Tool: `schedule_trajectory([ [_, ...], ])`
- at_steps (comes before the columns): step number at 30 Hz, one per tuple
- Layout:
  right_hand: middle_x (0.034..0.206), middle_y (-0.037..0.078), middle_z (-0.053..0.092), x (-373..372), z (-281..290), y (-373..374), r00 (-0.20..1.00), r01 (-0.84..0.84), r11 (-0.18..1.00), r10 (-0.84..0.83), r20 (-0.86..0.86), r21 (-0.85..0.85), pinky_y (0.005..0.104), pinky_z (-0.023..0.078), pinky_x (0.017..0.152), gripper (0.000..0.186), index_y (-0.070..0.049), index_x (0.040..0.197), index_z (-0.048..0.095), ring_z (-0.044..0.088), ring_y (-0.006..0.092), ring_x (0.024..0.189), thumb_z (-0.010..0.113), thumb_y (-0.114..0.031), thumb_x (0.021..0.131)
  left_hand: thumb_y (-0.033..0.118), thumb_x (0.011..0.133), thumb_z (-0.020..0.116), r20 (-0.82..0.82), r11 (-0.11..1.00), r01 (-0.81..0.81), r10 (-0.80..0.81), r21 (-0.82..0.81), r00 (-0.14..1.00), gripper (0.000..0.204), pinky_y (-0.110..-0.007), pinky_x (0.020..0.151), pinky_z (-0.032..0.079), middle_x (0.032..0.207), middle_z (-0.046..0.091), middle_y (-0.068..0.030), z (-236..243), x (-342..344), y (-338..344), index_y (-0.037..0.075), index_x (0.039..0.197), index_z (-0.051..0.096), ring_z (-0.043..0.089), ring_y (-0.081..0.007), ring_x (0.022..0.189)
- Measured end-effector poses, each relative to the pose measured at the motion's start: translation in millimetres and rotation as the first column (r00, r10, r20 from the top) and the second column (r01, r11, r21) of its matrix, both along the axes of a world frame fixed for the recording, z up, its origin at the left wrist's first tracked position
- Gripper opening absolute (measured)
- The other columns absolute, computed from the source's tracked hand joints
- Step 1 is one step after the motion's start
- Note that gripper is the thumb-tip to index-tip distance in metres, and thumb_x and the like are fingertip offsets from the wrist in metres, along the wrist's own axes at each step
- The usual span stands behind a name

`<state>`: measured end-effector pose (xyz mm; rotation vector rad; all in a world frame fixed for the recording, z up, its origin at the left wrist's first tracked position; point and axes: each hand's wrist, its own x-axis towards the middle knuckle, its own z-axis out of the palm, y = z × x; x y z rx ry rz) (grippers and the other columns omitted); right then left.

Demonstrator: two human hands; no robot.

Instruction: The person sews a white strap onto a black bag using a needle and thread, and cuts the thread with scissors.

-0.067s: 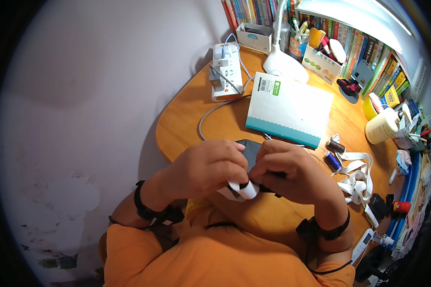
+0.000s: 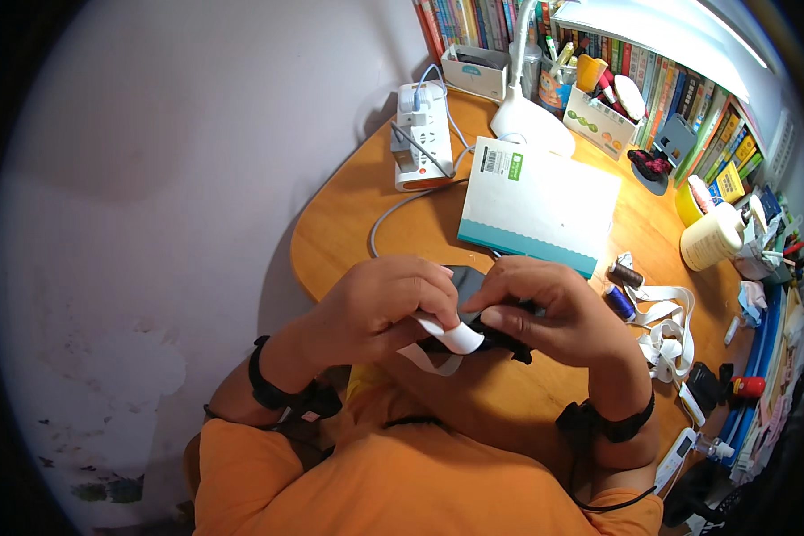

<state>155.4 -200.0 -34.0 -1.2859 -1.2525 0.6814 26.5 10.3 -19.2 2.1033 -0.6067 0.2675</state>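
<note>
Above the near edge of the desk, my left hand (image 2: 397,299) pinches a flat white band (image 2: 460,339), which curls over in a loop below the fingertips. Behind and under the band is a piece of black fabric (image 2: 467,279), partly covered by both hands. My right hand (image 2: 554,313) is bent in, its thumb and forefinger closed on the black fabric close to the left fingertips. Whether a needle or thread is between those fingers is too small to make out.
Beyond my hands lies a white and teal booklet (image 2: 540,205). Two thread spools, one brown (image 2: 627,274) and one blue (image 2: 619,303), sit to the right beside a tangled white band (image 2: 674,335). A power strip (image 2: 424,134), desk lamp base (image 2: 531,125) and pump bottle (image 2: 712,237) stand farther back.
My right thumb and fingers have shifted slightly and opened out from the bunched pinch. More of the black fabric shows between my hands, and the white loop has tilted.
</note>
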Motion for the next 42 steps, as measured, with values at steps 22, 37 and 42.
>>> schedule_trajectory([
  [22,0.092,0.003,0.064,-14,-35,15,0.515,-0.151,0.985,0.152,-0.844,0.085,0.0226,0.047,0.076,0.015,-0.003,0.098,0.059,0.058,0.0088,0.083,0.066,-0.015,0.093,0.002,0.085,0.073,-0.313,0.935,-0.18,0.08,-0.307,0.946,0.011,-0.027,0.076,0.05,0.093,0.068,-0.0053,-5,-1,-10,0.004,0.093,0.066,0.064,-0.0144,0.086],
  [37,0.089,0.002,0.066,-7,-36,16,0.743,0.107,0.991,-0.133,-0.656,-0.08,0.0213,0.048,0.072,0.014,0.0,0.099,0.062,0.06,0.0068,0.08,0.065,-0.013,0.095,0.011,0.091,0.071,-0.538,0.848,-0.396,0.162,-0.353,0.827,0.017,-0.021,0.076,0.047,0.095,0.065,0.0019,-20,-3,-6,0.004,0.105,0.065,0.058,-0.0047,0.085],
  [42,0.083,0.005,0.059,-10,-14,16,0.814,0.557,0.795,-0.58,0.033,0.239,0.0276,0.047,0.072,0.014,-0.002,0.089,0.062,0.058,0.0159,0.079,0.073,-0.001,0.081,0.011,0.09,0.071,-0.668,0.508,-0.542,-0.092,-0.669,0.739,0.018,-0.022,0.08,0.05,0.095,0.064,0.0024,-24,0,-5,0.004,0.105,0.064,0.06,-0.0056,0.086],
])
